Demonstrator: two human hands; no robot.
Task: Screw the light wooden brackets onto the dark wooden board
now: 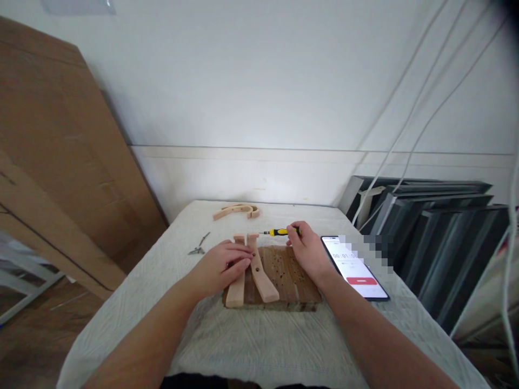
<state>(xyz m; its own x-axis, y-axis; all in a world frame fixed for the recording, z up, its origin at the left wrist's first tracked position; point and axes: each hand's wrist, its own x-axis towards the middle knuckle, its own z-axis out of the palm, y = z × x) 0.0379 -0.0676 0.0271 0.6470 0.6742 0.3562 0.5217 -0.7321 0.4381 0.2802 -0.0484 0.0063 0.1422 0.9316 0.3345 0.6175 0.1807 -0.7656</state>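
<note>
Two pale curved wooden pieces lie side by side on a brown wooden block [292, 281] pitted with small holes. My left hand [227, 265] rests over the left wooden piece [235, 292], its thumb and fingers closed against the edge of the right wooden piece [264, 283]. Dark holes show in that right piece, close to the fingertips. Whether a small part sits between the fingertips is too small to tell. In my right hand [306, 246] is a yellow and black screwdriver [278, 232], held level by its handle end, its tip pointing left toward the pieces' far ends.
More curved wooden pieces [237, 210] lie at the table's back. Small dark metal parts [198, 247] are left of my left hand. A phone [359, 275] showing a timer lies by my right forearm. Cardboard [77, 140] stands left; dark panels [441, 232] lean right, near hanging white cables.
</note>
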